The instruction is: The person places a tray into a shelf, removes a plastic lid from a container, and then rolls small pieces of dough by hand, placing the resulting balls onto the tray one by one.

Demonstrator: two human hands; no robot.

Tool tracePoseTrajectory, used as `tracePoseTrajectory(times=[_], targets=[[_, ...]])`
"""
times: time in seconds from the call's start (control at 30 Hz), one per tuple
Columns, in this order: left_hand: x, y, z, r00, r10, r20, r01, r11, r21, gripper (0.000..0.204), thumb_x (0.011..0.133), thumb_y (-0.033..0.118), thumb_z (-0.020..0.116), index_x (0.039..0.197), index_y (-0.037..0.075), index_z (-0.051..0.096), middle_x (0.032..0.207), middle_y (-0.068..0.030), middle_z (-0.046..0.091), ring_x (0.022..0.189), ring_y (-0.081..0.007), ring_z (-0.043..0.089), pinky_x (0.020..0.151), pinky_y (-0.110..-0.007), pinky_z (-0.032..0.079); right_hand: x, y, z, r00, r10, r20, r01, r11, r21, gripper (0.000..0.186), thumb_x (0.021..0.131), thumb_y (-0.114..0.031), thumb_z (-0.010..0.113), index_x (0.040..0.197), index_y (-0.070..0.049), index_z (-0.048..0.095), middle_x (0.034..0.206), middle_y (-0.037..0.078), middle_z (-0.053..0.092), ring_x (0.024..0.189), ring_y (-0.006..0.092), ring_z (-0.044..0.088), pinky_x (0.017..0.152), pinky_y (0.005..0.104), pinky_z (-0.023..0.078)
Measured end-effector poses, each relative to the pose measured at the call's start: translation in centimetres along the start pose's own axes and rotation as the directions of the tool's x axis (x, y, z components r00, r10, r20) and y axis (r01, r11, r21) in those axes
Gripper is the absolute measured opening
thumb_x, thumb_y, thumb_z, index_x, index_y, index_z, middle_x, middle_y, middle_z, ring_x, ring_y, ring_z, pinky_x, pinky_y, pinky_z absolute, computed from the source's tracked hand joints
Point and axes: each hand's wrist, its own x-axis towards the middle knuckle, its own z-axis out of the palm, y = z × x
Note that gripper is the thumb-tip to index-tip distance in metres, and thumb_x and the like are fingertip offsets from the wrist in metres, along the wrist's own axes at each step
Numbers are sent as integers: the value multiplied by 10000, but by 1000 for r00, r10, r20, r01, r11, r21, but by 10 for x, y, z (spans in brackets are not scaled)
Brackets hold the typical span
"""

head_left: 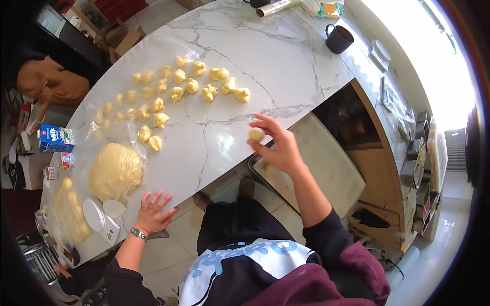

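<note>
A small round dough ball (256, 134) is pinched between the thumb and fingers of my right hand (279, 147), above the table's front edge. Below that hand lies a pale rectangular tray (326, 166), lower than the tabletop. My left hand (154, 214) has its fingers spread at the table edge and holds nothing. Beside it are a white kitchen scale (110, 232) and a large mound of yellow dough (116, 171), partly wrapped in clear plastic. Several rough dough lumps (192, 85) lie in rows on the marble-patterned table (219, 135), some of them under plastic film.
At the left rim are a blue milk carton (55, 138), a can (66, 161) and plastic-covered long dough pieces (71, 211). A dark mug (339, 39) and a film roll (275, 8) stand far right. Another person's hand (62, 269) shows at lower left.
</note>
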Motion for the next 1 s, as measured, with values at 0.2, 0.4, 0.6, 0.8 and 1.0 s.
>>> tracePoseTrajectory(times=[0.2, 0.4, 0.6, 0.8, 1.0], targets=[[6, -5, -3, 998, 11, 58, -11, 1000, 1, 398, 752, 249, 664, 1120, 399, 632, 1433, 44, 428, 1357, -228, 316, 1070, -504, 231, 37, 17, 42, 962, -199, 185, 261, 867, -425, 617, 748, -180, 777, 1292, -46, 519, 1280, 132, 561, 1204, 304, 516, 994, 413, 427], [-2, -3, 0, 999, -7, 38, 6, 1000, 21, 397, 763, 241, 662, 1121, 411, 633, 1437, 70, 433, 1362, -211, 315, 1082, -484, 234, 5, -18, 48, 926, -375, 49, 325, 721, -612, 747, 876, -451, 605, 1416, 5, 363, 1492, 149, 350, 1400, 291, 298, 1155, 452, 197], [1, 1, -1, 1000, -29, 0, 29, 999, 19, 337, 791, 240, 658, 1089, 396, 639, 1428, 82, 444, 1344, -187, 345, 1087, -464, 246, 22, -18, 47, 925, -97, 368, 361, 531, -767, 719, 957, -505, 425, 1437, 19, 314, 1519, 151, 296, 1422, 256, 255, 1172, 457, 123], [0, 2, -2, 997, -48, -54, 51, 998, 46, 275, 823, 272, 655, 1074, 378, 623, 1425, 101, 448, 1341, -172, 352, 1092, -444, 256, 33, 16, 44, 903, 31, 429, 240, 791, -563, 524, 953, -357, 504, 1399, -92, 435, 1402, 159, 474, 1335, 293, 403, 1160, 455, 170], [6, 0, 3, 989, -29, -146, 40, 996, 75, 306, 795, 269, 670, 1074, 384, 620, 1425, 103, 449, 1339, -167, 357, 1097, -449, 259, 48, 33, 94, 974, -140, 181, 172, 969, -176, 157, 782, 29, 587, 915, -55, 577, 801, 74, 621, 801, 195, 617, 742, 307, 488]])
